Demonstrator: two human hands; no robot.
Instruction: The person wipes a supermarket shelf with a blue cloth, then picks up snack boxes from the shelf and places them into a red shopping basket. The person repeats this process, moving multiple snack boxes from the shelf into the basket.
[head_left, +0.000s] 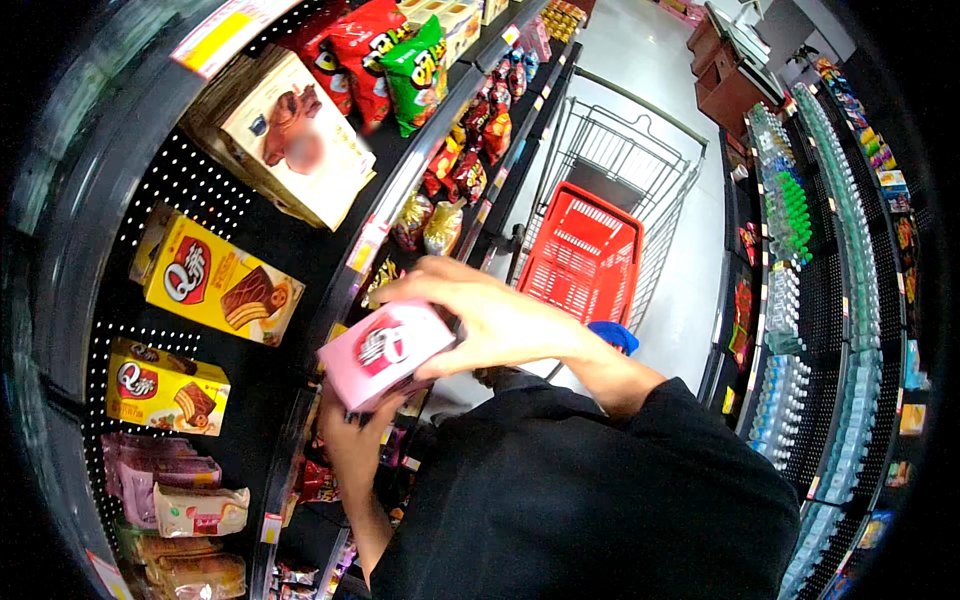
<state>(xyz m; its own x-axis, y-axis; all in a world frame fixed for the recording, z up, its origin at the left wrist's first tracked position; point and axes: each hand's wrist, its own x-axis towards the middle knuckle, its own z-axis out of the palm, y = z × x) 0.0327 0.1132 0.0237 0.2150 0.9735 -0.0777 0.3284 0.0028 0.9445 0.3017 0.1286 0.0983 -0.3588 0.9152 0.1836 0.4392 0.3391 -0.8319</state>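
Note:
A pink snack carton (386, 352) with a red emblem is held in front of the shelf, slightly blurred. My right hand (469, 315) grips its right end, thumb on the near side and fingers over the far edge. From below, my left hand (356, 435) touches the carton's underside; its fingers are partly hidden. To the left on the black shelf (255, 375) stand a yellow snack carton (225, 281) and a similar smaller-looking yellow carton (169, 390). A cream carton (296, 142) with a brown picture sits farther along.
A metal shopping cart (667, 217) stands in the aisle, with a red plastic basket (637, 247) in it. Red and green snack bags (416, 75) fill the shelf's far end. Wrapped packs (202, 510) lie at the near end. Bottled drinks (780, 405) line the opposite shelves.

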